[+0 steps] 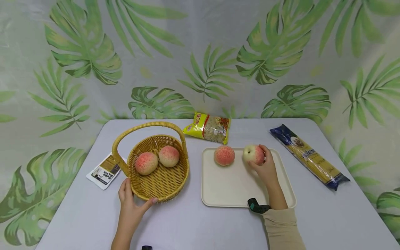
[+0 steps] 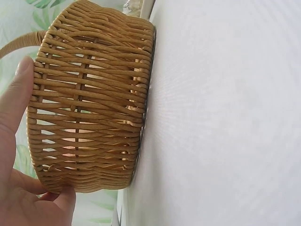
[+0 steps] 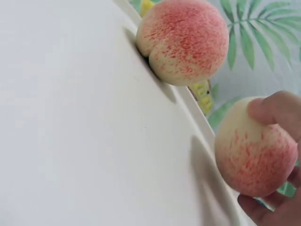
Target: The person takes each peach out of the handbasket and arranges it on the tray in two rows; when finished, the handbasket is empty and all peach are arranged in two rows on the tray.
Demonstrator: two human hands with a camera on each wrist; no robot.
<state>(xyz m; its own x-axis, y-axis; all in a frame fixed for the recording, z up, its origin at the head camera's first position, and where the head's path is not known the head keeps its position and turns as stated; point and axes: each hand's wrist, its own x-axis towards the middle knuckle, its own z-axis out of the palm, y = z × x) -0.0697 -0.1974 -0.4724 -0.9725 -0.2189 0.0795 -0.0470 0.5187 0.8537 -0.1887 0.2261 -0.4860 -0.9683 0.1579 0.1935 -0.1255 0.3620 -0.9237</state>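
Head view first: which fruit is being handled, and where?

"A round cream-and-pink peach (image 1: 251, 155), at the far side of a rectangular cream tray (image 1: 231, 187), on the right half of the white desk (image 1: 193, 225). The right grip (image 1: 265, 170) has hold of it, thumb and curled fingers parted only as wide as the fruit."

"Is it off the tray?"

"I cannot tell. In the right wrist view its shadow falls beside it, but I see no sure gap."

"And the left grip (image 1: 131, 205)?"

"Spread wide on the round golden-brown wicker basket (image 1: 162, 184), thumb on the side facing the desk's near edge, the other fingers on the side towards the left edge. A speckled pink peach (image 1: 146, 163) and a paler pink-topped peach (image 1: 169, 156) lie inside."

"Which step would you call this?"

"I judge it to be taking a peach from the tray while the basket is steadied. One rosy speckled peach (image 1: 224, 155) sits there too, just beside the held one but apart from it."

"What does the next move call for?"

"Probably a light, firm hold, a lift clear of that neighbour and the tray's rim, then passage leftwards to the basket, avoiding its arched wicker handle (image 1: 150, 124)."
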